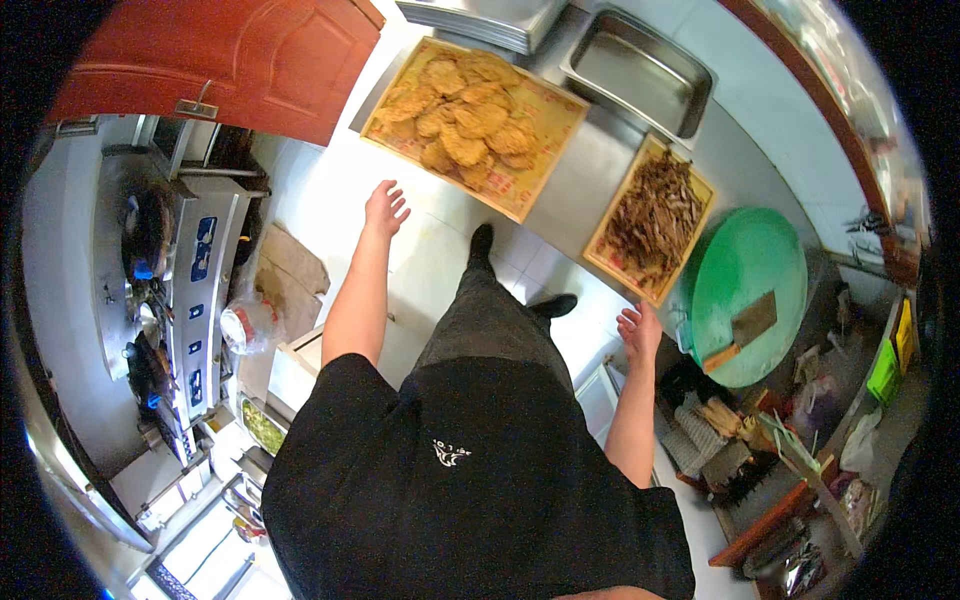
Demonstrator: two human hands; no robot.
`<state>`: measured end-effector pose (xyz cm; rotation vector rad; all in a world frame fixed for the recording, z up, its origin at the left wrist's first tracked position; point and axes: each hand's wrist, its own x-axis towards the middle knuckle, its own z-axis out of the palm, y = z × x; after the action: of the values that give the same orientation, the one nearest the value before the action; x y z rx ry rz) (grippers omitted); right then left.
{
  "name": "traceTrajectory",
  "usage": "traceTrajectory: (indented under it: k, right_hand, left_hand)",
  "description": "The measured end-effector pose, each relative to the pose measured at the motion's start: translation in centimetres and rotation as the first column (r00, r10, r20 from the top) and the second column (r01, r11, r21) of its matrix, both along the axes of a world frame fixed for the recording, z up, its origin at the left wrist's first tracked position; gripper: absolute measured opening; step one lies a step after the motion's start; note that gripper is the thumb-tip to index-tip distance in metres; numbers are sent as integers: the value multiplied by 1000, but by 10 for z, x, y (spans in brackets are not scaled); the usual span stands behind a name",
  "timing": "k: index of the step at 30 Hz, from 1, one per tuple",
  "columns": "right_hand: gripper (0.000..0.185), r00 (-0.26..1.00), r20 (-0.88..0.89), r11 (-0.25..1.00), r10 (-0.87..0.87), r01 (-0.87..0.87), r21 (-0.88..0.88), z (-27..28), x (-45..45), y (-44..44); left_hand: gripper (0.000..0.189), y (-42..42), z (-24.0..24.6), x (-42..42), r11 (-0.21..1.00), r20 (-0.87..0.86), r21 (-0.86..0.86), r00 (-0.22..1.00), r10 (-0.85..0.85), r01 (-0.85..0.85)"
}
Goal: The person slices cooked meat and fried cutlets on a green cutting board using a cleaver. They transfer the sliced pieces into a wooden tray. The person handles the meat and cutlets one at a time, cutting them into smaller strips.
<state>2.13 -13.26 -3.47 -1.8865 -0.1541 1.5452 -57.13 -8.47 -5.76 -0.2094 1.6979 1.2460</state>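
My left hand (386,208) hangs in the air over the pale floor with its fingers apart and nothing in it. It is nearest to a wide yellow tray (551,169) that bears red print and a pile of golden fried pieces (465,112). My right hand (640,330) is just in front of the near corner of a smaller yellow-rimmed tray (609,232). That tray holds a heap of dark brown fried strips (656,214). The right fingers are loosely bent with nothing seen between them; whether a fingertip touches the tray rim is hard to tell.
On the steel counter (574,191) stand a deep metal pan (637,67) and stacked metal trays (487,19). A cleaver (754,319) lies on a round green chopping board (720,262) at right. A stove (199,300) lines the left, below a red door (247,60). Cluttered shelving (772,525) stands lower right.
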Motion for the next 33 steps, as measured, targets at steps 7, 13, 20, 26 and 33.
traceTrajectory:
  k: [7, 13, 20, 26, 33]
  right_hand:
    - [30, 944, 17, 945, -328, 328, 10, -57, -37, 31]
    - [27, 910, 165, 918, -381, 394, -52, -75, -29, 43]
    - [27, 856, 65, 851, -512, 517, -96, -80, -75, 28]
    - [24, 770, -286, 818, -571, 562, -121, -89, -71, 29]
    - [25, 819, -295, 869, -493, 480, -118, -68, -72, 14]
  left_hand:
    - [47, 66, -38, -71, 976, 341, -7, 918, -201, 217]
    - [37, 81, -47, -80, 935, 518, -53, 811, -274, 350]
    - [35, 102, -37, -78, 960, 602, -66, 778, -179, 272]
    - [5, 77, -46, -81, 974, 591, 163, 775, -222, 155]
    - [15, 2, -10, -82, 892, 462, 417, 886, -41, -176]
